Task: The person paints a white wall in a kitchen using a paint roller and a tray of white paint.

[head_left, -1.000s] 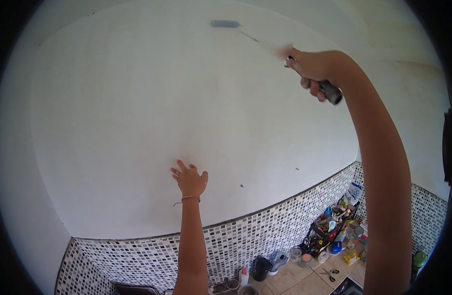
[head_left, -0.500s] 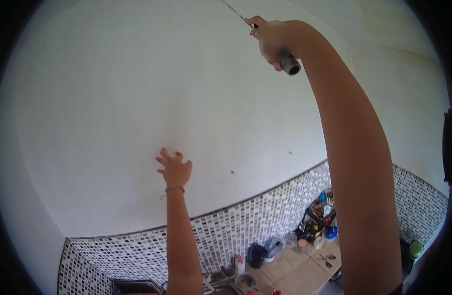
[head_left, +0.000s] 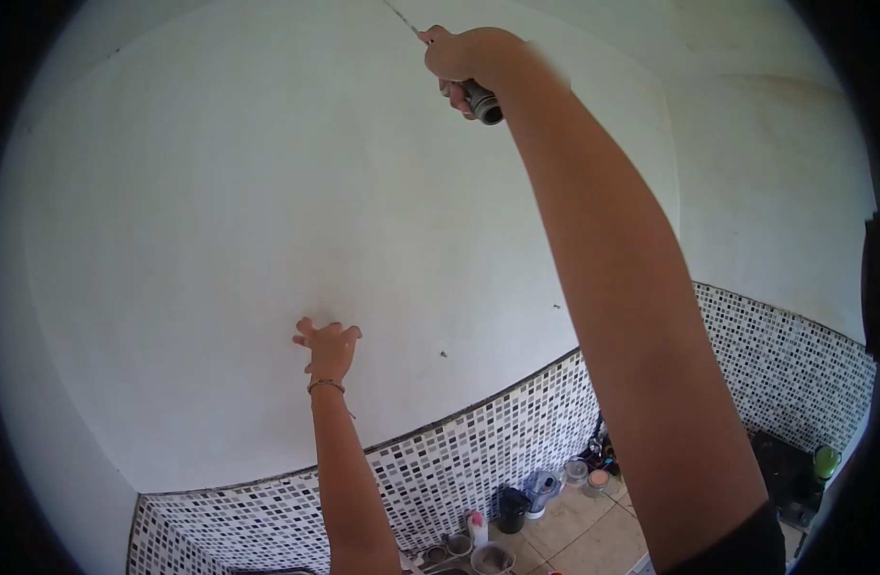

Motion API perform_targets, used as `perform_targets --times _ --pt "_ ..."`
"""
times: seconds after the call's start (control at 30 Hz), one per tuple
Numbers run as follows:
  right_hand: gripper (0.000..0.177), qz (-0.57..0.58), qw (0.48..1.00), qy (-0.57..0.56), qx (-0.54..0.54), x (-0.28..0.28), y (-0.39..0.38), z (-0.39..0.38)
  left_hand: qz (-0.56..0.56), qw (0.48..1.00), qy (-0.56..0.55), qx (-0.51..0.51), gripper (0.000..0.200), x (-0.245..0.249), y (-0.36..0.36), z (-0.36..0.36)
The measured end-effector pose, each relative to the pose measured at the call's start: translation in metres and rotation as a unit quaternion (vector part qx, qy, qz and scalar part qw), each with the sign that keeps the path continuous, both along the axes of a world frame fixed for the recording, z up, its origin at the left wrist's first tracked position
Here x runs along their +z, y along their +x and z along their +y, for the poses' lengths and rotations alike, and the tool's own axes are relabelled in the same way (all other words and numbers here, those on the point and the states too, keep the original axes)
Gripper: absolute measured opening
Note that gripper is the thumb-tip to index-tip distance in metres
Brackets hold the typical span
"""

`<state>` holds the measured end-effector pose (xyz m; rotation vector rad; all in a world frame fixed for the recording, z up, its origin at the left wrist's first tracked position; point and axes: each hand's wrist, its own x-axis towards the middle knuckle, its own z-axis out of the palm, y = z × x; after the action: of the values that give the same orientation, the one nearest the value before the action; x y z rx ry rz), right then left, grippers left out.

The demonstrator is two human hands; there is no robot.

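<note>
My right hand [head_left: 459,59] is raised high at the top of the view, closed around a tool's dark handle [head_left: 486,105] with a hollow end. A thin, speckled metal part [head_left: 400,15] runs up and left from my fingers and out of view, so the tool's head is hidden. Lower down, my left hand [head_left: 331,353] rests its spread fingers against the white wall [head_left: 219,220], holding nothing. A thin bracelet [head_left: 326,385] circles the left wrist.
Black-and-white mosaic tile [head_left: 488,441] lines the lower wall. Below it, a tiled counter [head_left: 579,537] carries a dark container [head_left: 513,510], a clear blue-tinted jug [head_left: 541,491], a white bottle [head_left: 477,529] and several jars. A small fixing [head_left: 444,355] sticks out of the wall. A green object [head_left: 826,462] stands far right.
My right hand has moved left with the tool. The view has shifted, and my left hand sits slightly lower and further left in it, still spread on the wall.
</note>
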<state>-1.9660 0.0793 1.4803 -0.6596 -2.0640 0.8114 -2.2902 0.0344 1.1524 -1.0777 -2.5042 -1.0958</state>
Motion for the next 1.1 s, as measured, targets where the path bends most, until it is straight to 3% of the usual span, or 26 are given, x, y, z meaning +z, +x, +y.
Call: perform_targets --times 0.03,0.13,0.2,0.33,0.47,0.6,0.67,0.87,1.0,1.1 --pt "0.064 -0.016 0.989 0.141 -0.039 -0.003 -0.015 0.008 -0.005 1.0 0.006 -0.014 0.041 -0.004 -0.006 -0.003" --pt "0.067 -0.004 0.991 0.129 -0.033 -0.038 -0.038 0.005 -0.035 0.996 0.054 -0.065 0.042 -0.005 -0.002 -0.011" --pt "0.06 0.033 0.981 0.178 -0.069 -0.07 -0.069 0.02 0.014 0.999 -0.028 -0.03 0.041 0.001 0.002 -0.01" --pt "0.048 0.139 0.97 0.198 -0.015 -0.171 -0.091 0.039 0.102 0.994 -0.031 0.03 0.041 -0.035 -0.035 0.01" --pt "0.058 0.156 0.968 0.196 0.016 -0.267 -0.073 0.036 0.059 0.996 -0.067 0.014 0.042 -0.009 -0.009 -0.004" --pt "0.06 0.085 0.982 0.168 0.009 -0.365 -0.052 0.037 0.018 0.997 -0.077 0.014 0.042 0.002 -0.001 -0.005" --pt "0.062 -0.006 0.996 0.087 0.009 -0.407 -0.037 0.029 0.021 0.997 -0.071 0.031 0.04 -0.001 -0.005 -0.002" --pt "0.066 -0.089 0.996 0.009 0.029 -0.562 -0.005 0.019 0.076 0.99 -0.119 0.017 0.035 0.009 0.014 -0.009" --pt "0.069 -0.128 0.99 -0.03 0.042 -0.609 0.016 0.005 0.138 0.988 -0.068 0.004 0.033 -0.003 -0.014 -0.008" --pt "0.072 -0.119 0.989 -0.064 0.066 -0.6 0.019 -0.005 0.176 0.973 -0.151 0.011 0.033 0.003 -0.016 -0.01"
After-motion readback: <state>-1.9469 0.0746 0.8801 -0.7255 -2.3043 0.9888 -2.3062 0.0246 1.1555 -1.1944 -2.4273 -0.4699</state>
